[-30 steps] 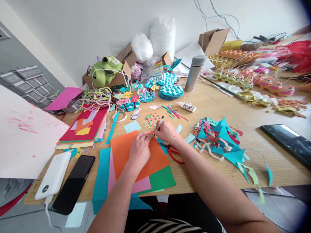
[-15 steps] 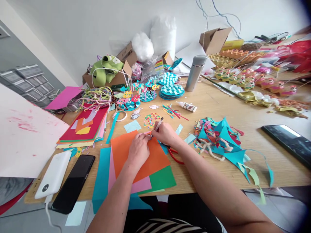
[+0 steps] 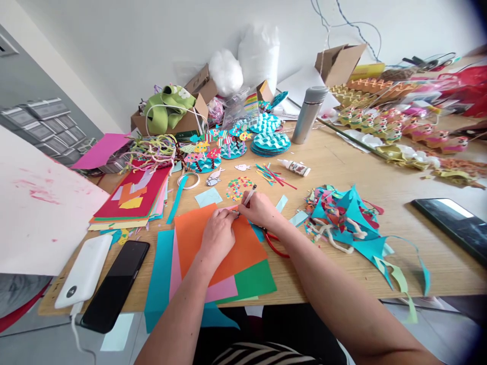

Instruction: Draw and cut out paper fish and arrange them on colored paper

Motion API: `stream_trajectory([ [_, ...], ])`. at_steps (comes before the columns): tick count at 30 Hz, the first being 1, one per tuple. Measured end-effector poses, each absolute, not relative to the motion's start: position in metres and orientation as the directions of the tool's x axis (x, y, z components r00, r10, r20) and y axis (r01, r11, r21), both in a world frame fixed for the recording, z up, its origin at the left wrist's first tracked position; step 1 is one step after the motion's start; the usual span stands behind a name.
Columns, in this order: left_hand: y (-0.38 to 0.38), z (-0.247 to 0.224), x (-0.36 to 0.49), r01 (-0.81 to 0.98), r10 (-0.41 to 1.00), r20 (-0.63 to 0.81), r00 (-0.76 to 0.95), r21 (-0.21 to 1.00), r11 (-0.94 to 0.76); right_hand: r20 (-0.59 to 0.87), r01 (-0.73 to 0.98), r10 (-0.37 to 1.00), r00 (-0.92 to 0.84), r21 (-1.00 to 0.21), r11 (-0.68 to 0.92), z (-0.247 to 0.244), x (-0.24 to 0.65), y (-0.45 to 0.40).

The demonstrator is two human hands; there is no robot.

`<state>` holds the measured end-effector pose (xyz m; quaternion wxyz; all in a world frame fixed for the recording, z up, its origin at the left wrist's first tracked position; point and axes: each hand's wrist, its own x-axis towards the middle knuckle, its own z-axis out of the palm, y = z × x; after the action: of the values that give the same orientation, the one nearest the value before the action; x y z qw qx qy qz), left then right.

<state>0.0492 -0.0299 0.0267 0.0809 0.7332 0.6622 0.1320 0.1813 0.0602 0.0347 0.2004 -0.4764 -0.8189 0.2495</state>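
Observation:
My left hand (image 3: 218, 233) lies on an orange sheet of paper (image 3: 194, 238), fingers stretched toward its upper right edge. Something small shows at those fingertips, too covered to name. My right hand (image 3: 258, 209) is closed on a pen (image 3: 250, 195) with a pale barrel and dark end, its tip hidden near my left fingertips. Beneath the orange sheet lie pink (image 3: 222, 289), green (image 3: 254, 279) and blue paper (image 3: 158, 279). Scissors with red handles (image 3: 277, 248) lie partly under my right wrist.
Paper dots (image 3: 239, 188), paper strips (image 3: 272, 175) and a glue bottle (image 3: 294, 167) lie beyond my hands. Cut scraps (image 3: 342, 215) are heaped right. A steel flask (image 3: 309, 114) stands behind. Left are a paper stack (image 3: 131, 195), a phone (image 3: 116, 286) and a power bank (image 3: 84, 271).
The view has shifted very slightly. Both hands keep nearly the same place on the orange sheet, and the pen leans much as before.

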Motion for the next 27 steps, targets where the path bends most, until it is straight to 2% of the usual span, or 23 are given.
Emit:
stream_trajectory([
  [10,-0.030,0.028,0.048,0.945,0.994,0.066,0.084,0.310,-0.100,0.077,0.677,0.870,-0.486,-0.596,0.431,0.036,0.182,0.061],
  [14,-0.029,0.027,0.043,0.935,0.994,0.068,0.084,0.338,-0.102,0.103,0.645,0.876,-0.471,-0.637,0.422,0.035,0.183,0.061],
  [19,-0.024,0.030,0.034,0.916,0.997,0.029,0.073,0.394,-0.079,0.237,0.408,0.899,-0.368,-0.828,0.385,0.043,0.185,0.058],
  [22,-0.022,0.033,0.029,0.915,0.998,-0.010,0.069,0.399,-0.060,0.259,0.246,0.891,-0.372,-0.898,0.364,0.051,0.188,0.057],
  [24,-0.022,0.034,0.026,0.909,0.998,-0.029,0.058,0.414,-0.041,0.248,0.195,0.884,-0.397,-0.918,0.345,0.057,0.189,0.058],
  [27,-0.021,0.033,0.022,0.896,0.998,-0.029,0.052,0.443,-0.034,0.192,0.210,0.870,-0.454,-0.926,0.314,0.064,0.190,0.058],
])
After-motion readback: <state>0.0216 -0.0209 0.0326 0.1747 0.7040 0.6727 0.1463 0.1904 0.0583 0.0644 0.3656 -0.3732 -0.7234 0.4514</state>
